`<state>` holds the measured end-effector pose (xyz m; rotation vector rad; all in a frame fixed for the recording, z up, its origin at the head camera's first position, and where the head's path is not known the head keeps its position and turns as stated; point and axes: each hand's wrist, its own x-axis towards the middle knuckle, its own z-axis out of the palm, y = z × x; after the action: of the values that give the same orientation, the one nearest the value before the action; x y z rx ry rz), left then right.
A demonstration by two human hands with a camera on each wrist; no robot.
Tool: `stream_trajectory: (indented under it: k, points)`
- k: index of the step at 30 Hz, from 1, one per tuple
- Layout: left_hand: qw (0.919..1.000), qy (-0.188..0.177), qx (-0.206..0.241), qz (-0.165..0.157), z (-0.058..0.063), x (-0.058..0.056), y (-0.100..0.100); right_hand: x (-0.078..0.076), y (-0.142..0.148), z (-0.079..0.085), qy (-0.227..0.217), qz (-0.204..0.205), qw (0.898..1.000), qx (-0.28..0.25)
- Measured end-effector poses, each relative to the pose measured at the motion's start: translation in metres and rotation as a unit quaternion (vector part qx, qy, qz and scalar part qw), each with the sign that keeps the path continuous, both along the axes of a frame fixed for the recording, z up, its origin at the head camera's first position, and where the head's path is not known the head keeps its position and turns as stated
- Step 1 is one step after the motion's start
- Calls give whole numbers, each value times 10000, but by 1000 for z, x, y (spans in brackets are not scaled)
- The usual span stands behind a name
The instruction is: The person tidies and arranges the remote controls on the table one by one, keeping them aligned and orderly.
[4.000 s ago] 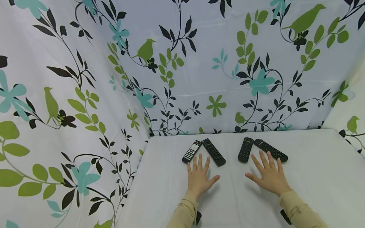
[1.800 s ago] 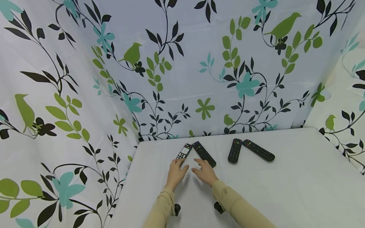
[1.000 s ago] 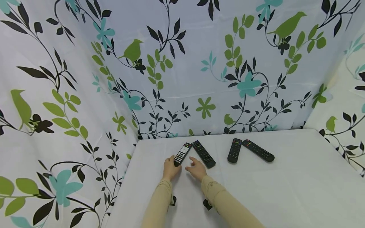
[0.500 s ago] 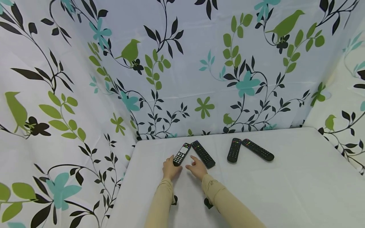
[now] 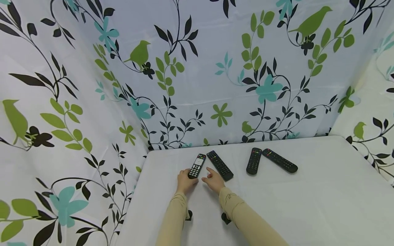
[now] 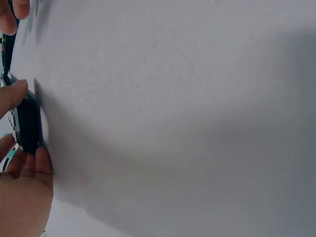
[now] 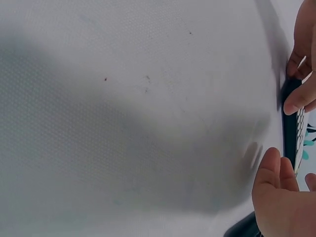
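Observation:
At the table's back left, my left hand [image 5: 185,182] grips the near end of a black remote control with white buttons [image 5: 196,167]. In the left wrist view the thumb lies along one side of this remote control [image 6: 28,123] and fingers are at its end. My right hand [image 5: 214,180] hovers just right of it, index finger extended and apart from the remote; it holds nothing. A second, longer black remote control [image 5: 220,166] lies slanted beyond the right hand, its top near the first one's top. In the right wrist view, the right hand's fingers [image 7: 269,168] are relaxed.
Two more black remote controls, a shorter one [image 5: 253,161] and a longer one [image 5: 279,160], lie to the right with their tops close together. A white cloth covers the table [image 5: 307,198]. Patterned curtains [image 5: 197,85] hang behind and at both sides.
From being spread flat, my hands moved left; the left took hold of the white-buttoned remote control and the right came beside it. In the last second that remote has turned slightly more upright.

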<state>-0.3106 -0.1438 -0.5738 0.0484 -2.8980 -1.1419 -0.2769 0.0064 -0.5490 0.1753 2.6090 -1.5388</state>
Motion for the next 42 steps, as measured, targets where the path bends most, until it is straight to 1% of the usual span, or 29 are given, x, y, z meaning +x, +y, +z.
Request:
stream_trajectory:
  k: [4,6,11,15,19,22,25,27,29,32,37,42]
  points:
    - [9995,-287,34,-121,4,2,2,-2,-1,-3,68,31,10000,26]
    - [9991,-369,64,-192,5,3,1,-2,-1,-5,143,53,9999,55]
    - [9981,-405,187,-426,3,4,-4,-2,-3,-9,342,127,9993,-5]
    - [9965,-398,427,-601,1,3,-10,-2,-6,-11,232,181,9993,-219]
    - [9943,-500,592,-735,2,5,-14,-4,-10,-14,33,409,9981,-450]
    - [9920,-603,786,-780,3,9,-15,-4,-12,-17,22,547,9975,-440]
    - [9895,-628,982,-857,4,11,-17,-2,-13,-18,52,459,9982,-393]
    - [9887,-690,1015,-865,4,12,-18,-2,-13,-17,75,368,9988,-320]
    - [9880,-713,998,-942,3,13,-18,0,-11,-17,127,312,9991,-262]
    - [9868,-790,1003,-998,4,15,-18,2,-9,-17,208,306,9992,-144]
    - [9832,-944,1087,-1124,5,18,-19,3,-8,-19,43,382,9992,-94]
    - [9835,-838,1054,-1211,2,22,-21,5,-8,-23,-74,432,9989,-188]
